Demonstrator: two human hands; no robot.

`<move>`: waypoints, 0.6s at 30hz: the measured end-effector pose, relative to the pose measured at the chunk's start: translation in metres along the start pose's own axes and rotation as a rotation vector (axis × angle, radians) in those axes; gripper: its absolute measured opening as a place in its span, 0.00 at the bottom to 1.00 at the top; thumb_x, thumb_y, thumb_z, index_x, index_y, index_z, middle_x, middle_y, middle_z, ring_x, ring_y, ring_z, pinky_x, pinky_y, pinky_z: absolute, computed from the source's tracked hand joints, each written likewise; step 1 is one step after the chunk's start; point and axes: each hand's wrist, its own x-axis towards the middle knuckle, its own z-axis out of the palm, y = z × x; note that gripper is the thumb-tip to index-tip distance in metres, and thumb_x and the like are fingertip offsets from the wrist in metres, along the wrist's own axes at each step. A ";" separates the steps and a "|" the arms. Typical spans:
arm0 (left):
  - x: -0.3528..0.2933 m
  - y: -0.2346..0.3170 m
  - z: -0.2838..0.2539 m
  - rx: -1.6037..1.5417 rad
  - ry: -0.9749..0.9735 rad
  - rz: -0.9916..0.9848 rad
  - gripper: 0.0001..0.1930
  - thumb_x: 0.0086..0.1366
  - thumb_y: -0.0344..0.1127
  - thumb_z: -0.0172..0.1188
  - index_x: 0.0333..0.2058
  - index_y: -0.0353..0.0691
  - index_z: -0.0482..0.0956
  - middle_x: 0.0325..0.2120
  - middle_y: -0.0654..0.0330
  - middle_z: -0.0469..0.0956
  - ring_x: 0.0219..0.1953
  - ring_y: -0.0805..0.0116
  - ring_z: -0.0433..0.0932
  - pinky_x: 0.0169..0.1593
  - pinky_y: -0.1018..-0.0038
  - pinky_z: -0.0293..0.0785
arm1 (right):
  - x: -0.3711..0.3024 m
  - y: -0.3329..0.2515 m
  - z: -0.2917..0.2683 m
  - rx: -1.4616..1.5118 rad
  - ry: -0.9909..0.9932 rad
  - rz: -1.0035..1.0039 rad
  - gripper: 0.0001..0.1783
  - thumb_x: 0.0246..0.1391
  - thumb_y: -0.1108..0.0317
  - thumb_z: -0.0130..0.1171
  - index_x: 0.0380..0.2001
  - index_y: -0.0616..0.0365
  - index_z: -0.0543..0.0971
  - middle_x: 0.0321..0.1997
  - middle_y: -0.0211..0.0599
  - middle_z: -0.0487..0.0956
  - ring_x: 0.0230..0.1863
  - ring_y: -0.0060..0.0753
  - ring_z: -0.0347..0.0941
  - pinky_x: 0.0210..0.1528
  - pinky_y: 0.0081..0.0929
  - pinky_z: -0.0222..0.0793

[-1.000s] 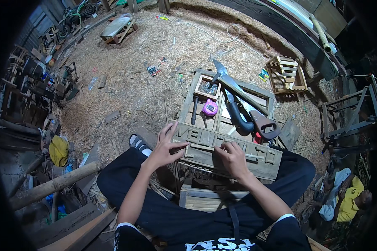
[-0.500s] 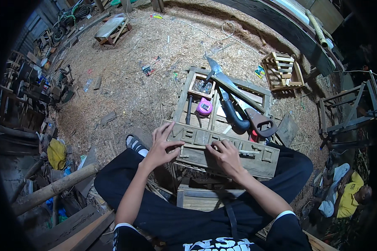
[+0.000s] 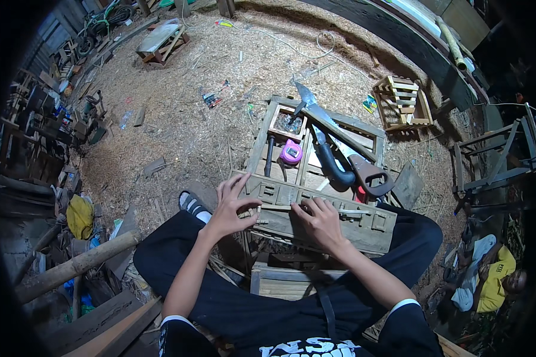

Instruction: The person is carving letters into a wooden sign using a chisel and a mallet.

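Observation:
A long wooden board (image 3: pixel 363 235) with small wooden blocks fixed on it lies across in front of me, above my lap. A thin pale wooden strip (image 3: pixel 276 207) runs along it between my hands. My left hand (image 3: pixel 225 209) grips the board's left end, fingers over the far edge and thumb by the strip's left end. Near the board's middle, my right hand (image 3: pixel 321 221) has its thumb and fingers closed on the strip; its fingertips are partly hidden. A pale, slender length (image 3: pixel 356 212) shows right of that hand, apparently the same strip.
Beyond the board, a slatted wooden bench (image 3: pixel 259 146) bears a pink tape measure (image 3: pixel 291 152), a hammer (image 3: pixel 298 109), a black-handled blade (image 3: pixel 333 163), a handsaw (image 3: pixel 370 175) and a small wooden box (image 3: pixel 288 124). A person in yellow (image 3: pixel 498 278) is at right. A slatted crate (image 3: pixel 404 102) stands farther off.
The strip's right part has shifted slightly toward the board's far edge. My right hand has moved very little; my left hand keeps its place.

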 end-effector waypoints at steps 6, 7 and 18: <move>-0.002 -0.004 -0.006 -0.011 -0.022 0.023 0.22 0.51 0.44 0.78 0.47 0.52 0.92 0.79 0.48 0.61 0.80 0.45 0.54 0.80 0.48 0.44 | 0.002 -0.003 -0.002 -0.031 0.020 -0.027 0.30 0.51 0.69 0.66 0.61 0.50 0.83 0.49 0.37 0.80 0.50 0.40 0.77 0.51 0.41 0.72; -0.001 -0.003 -0.007 -0.011 -0.022 0.023 0.22 0.51 0.44 0.78 0.47 0.52 0.92 0.79 0.48 0.61 0.80 0.45 0.54 0.80 0.48 0.44 | 0.002 -0.003 -0.002 -0.038 0.019 -0.024 0.30 0.51 0.69 0.66 0.61 0.50 0.83 0.50 0.37 0.80 0.50 0.40 0.77 0.51 0.41 0.71; -0.007 0.003 0.004 0.086 0.019 0.077 0.29 0.48 0.54 0.84 0.49 0.53 0.91 0.79 0.50 0.60 0.80 0.44 0.54 0.79 0.43 0.45 | 0.004 0.000 0.010 -0.018 0.088 -0.090 0.28 0.50 0.66 0.71 0.58 0.50 0.83 0.49 0.33 0.81 0.48 0.37 0.78 0.48 0.39 0.71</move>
